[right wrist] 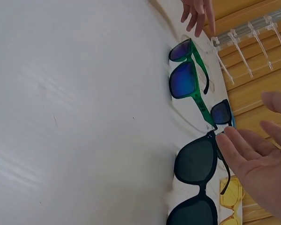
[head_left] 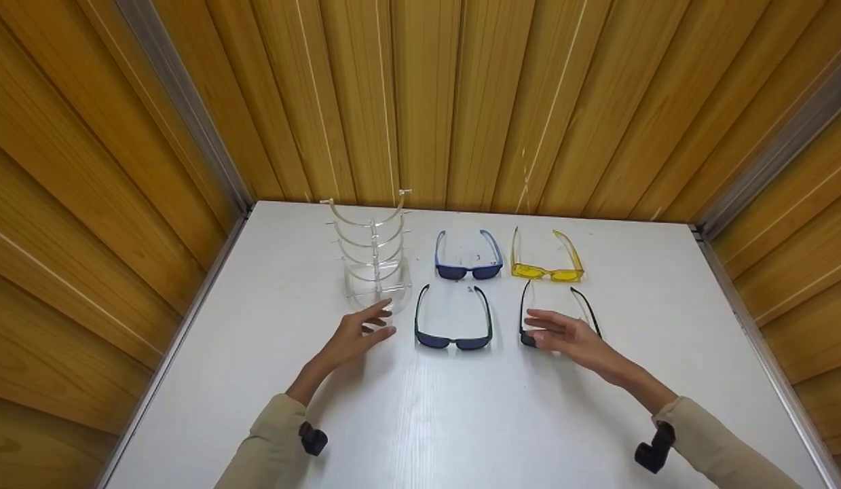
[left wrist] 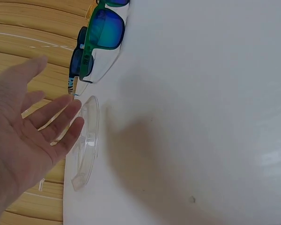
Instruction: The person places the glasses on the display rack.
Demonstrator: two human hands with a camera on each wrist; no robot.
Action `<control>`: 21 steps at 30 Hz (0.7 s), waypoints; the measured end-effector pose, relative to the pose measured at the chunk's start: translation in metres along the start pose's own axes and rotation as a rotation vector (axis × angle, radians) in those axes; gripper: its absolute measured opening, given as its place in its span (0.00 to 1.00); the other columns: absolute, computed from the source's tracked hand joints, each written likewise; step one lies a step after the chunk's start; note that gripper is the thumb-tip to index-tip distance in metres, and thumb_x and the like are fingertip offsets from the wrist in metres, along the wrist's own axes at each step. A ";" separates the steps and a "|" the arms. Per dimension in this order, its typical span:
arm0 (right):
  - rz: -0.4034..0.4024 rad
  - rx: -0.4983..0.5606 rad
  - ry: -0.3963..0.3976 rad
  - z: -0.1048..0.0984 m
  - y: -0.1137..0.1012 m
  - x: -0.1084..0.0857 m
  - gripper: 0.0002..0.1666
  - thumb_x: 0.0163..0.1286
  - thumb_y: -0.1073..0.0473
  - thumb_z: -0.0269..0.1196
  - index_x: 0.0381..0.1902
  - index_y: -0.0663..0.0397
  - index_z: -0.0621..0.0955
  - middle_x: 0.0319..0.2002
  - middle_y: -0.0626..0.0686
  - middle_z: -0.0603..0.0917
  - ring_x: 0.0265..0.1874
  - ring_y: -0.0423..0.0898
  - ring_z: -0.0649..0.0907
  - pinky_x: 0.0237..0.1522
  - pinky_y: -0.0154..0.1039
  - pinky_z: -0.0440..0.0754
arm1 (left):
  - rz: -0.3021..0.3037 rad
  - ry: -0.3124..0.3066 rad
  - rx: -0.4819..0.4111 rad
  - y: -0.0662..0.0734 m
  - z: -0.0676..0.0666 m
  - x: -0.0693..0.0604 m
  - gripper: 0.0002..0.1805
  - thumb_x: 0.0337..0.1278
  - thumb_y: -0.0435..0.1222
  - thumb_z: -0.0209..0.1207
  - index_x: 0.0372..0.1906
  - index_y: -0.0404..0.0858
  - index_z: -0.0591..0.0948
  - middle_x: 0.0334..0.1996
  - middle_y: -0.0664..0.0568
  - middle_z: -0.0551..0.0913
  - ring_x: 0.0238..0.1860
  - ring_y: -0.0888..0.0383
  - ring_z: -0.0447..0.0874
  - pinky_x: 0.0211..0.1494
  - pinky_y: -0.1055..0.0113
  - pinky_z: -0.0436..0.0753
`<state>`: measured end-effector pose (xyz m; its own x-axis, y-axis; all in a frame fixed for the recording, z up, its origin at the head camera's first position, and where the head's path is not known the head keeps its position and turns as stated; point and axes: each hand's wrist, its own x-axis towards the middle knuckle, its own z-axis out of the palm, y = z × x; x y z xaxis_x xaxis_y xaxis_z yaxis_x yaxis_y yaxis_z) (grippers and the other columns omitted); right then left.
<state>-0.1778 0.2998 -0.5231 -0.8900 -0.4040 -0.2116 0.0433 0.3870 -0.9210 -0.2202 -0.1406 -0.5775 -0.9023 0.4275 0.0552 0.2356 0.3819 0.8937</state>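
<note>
Over the front right black sunglasses (right wrist: pixel 195 161) hovers my right hand (head_left: pixel 575 343), fingers loosely extended, covering part of them in the head view; it holds nothing. My left hand (head_left: pixel 356 336), relaxed and empty, is just in front of the clear display stand (head_left: pixel 376 261), which bears no glasses. Green-framed sunglasses with blue lenses (left wrist: pixel 105 29) lie between the hands. Behind them are blue-framed sunglasses (head_left: pixel 469 272), and to their right yellow glasses (head_left: pixel 548 274). All the glasses rest on the table with temples unfolded toward the back.
The white table (head_left: pixel 420 421) is enclosed by wood-patterned panels (head_left: pixel 454 102) at the back and sides, with metal strips at the corners. A black wrist-camera mount (head_left: pixel 313 439) sits at the left sleeve, another (head_left: pixel 655 448) at the right.
</note>
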 end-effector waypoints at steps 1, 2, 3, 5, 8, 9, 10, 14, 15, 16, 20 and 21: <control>-0.004 0.002 -0.011 0.003 0.000 0.001 0.36 0.78 0.55 0.60 0.78 0.60 0.63 0.74 0.68 0.69 0.71 0.56 0.76 0.58 0.21 0.77 | -0.008 0.004 -0.021 0.001 0.001 0.000 0.33 0.71 0.41 0.61 0.75 0.33 0.68 0.62 0.31 0.80 0.59 0.39 0.83 0.62 0.45 0.83; -0.008 0.003 -0.022 0.006 0.000 0.002 0.36 0.78 0.55 0.60 0.78 0.60 0.63 0.74 0.68 0.68 0.72 0.59 0.74 0.59 0.21 0.77 | -0.020 0.009 -0.042 0.001 0.002 0.000 0.33 0.71 0.41 0.61 0.75 0.33 0.68 0.62 0.32 0.80 0.59 0.39 0.83 0.62 0.46 0.84; -0.014 0.004 -0.032 0.008 0.001 0.004 0.36 0.78 0.55 0.60 0.78 0.61 0.63 0.74 0.68 0.68 0.72 0.61 0.73 0.59 0.21 0.76 | -0.032 0.015 -0.064 0.002 0.002 0.001 0.32 0.71 0.40 0.61 0.74 0.34 0.69 0.62 0.32 0.81 0.59 0.40 0.83 0.62 0.47 0.84; -0.021 0.012 -0.047 0.012 0.002 0.006 0.37 0.78 0.54 0.60 0.77 0.62 0.63 0.74 0.69 0.68 0.72 0.63 0.72 0.60 0.22 0.77 | -0.061 0.020 -0.110 0.003 0.004 0.001 0.32 0.71 0.40 0.61 0.74 0.35 0.69 0.63 0.34 0.81 0.60 0.41 0.83 0.62 0.50 0.84; -0.019 0.043 -0.057 0.017 0.003 0.010 0.37 0.77 0.55 0.60 0.77 0.62 0.63 0.74 0.70 0.67 0.72 0.63 0.72 0.62 0.25 0.78 | -0.084 0.016 -0.159 0.003 0.006 0.004 0.31 0.72 0.41 0.60 0.74 0.35 0.69 0.63 0.34 0.80 0.61 0.41 0.82 0.61 0.50 0.84; -0.018 0.052 -0.063 0.018 0.003 0.011 0.37 0.77 0.55 0.60 0.77 0.62 0.63 0.74 0.70 0.67 0.72 0.63 0.72 0.62 0.25 0.79 | -0.085 0.015 -0.174 0.003 0.007 0.005 0.30 0.73 0.40 0.59 0.74 0.34 0.69 0.64 0.33 0.80 0.61 0.41 0.82 0.60 0.48 0.84; -0.019 0.065 -0.070 0.019 0.003 0.012 0.37 0.78 0.55 0.60 0.78 0.62 0.62 0.74 0.71 0.67 0.72 0.63 0.72 0.62 0.26 0.79 | -0.086 0.013 -0.189 0.003 0.008 0.006 0.30 0.73 0.40 0.59 0.74 0.33 0.69 0.64 0.32 0.79 0.61 0.40 0.82 0.60 0.46 0.84; -0.020 0.099 -0.087 0.024 0.004 0.015 0.39 0.77 0.56 0.61 0.78 0.64 0.60 0.74 0.72 0.65 0.72 0.64 0.71 0.63 0.30 0.81 | -0.098 0.010 -0.205 0.004 0.012 0.010 0.29 0.73 0.39 0.59 0.73 0.33 0.70 0.68 0.33 0.76 0.63 0.40 0.79 0.61 0.48 0.84; -0.019 0.103 -0.093 0.026 0.004 0.015 0.40 0.77 0.56 0.61 0.78 0.65 0.60 0.74 0.73 0.64 0.73 0.65 0.71 0.63 0.31 0.81 | -0.106 0.008 -0.208 0.003 0.013 0.011 0.29 0.73 0.40 0.59 0.73 0.34 0.71 0.69 0.34 0.75 0.64 0.40 0.79 0.61 0.51 0.84; -0.017 0.107 -0.093 0.027 0.004 0.016 0.40 0.77 0.56 0.61 0.78 0.66 0.59 0.74 0.73 0.64 0.73 0.66 0.71 0.64 0.32 0.81 | -0.112 0.003 -0.209 0.003 0.015 0.012 0.29 0.73 0.40 0.59 0.73 0.34 0.71 0.70 0.35 0.74 0.65 0.41 0.78 0.62 0.54 0.84; -0.010 0.090 -0.092 0.034 0.005 0.015 0.39 0.78 0.56 0.60 0.78 0.66 0.59 0.75 0.71 0.65 0.73 0.65 0.71 0.66 0.33 0.80 | -0.095 -0.025 -0.251 0.000 0.022 0.015 0.29 0.74 0.38 0.58 0.73 0.31 0.69 0.72 0.33 0.71 0.66 0.40 0.77 0.64 0.54 0.83; -0.013 0.089 -0.090 0.036 0.006 0.015 0.39 0.78 0.57 0.59 0.78 0.66 0.59 0.75 0.71 0.66 0.73 0.65 0.71 0.66 0.33 0.80 | -0.092 -0.033 -0.269 -0.001 0.024 0.016 0.29 0.74 0.37 0.57 0.74 0.31 0.69 0.72 0.33 0.70 0.67 0.39 0.76 0.65 0.52 0.83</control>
<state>-0.1750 0.2663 -0.5433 -0.8467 -0.4826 -0.2239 0.0756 0.3074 -0.9486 -0.2263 -0.1141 -0.5884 -0.9022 0.4292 -0.0418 0.0454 0.1909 0.9806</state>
